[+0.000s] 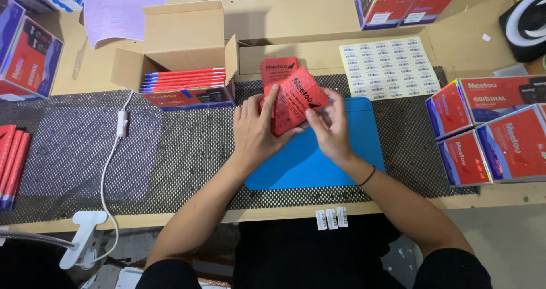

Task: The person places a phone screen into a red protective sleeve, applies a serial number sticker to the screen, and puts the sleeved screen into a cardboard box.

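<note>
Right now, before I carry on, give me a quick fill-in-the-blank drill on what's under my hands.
1. Both hands, left hand and right hand, hold a flat ____ packet.
2. Under the hands lies a ____ mat.
3. The open cardboard box holding upright packs stands to the person's ____.
4. The sheet of barcode labels lies on the ____ side.

Missing words: red; blue; left; right

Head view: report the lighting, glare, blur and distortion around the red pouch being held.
Head view: even overhead light, soft shadows under both hands; the left hand and right hand hold the red pouch in sharp focus, no motion blur; mild sheen on the glossy boxes at right; wide-angle bending of the table edge toward the corners.
</note>
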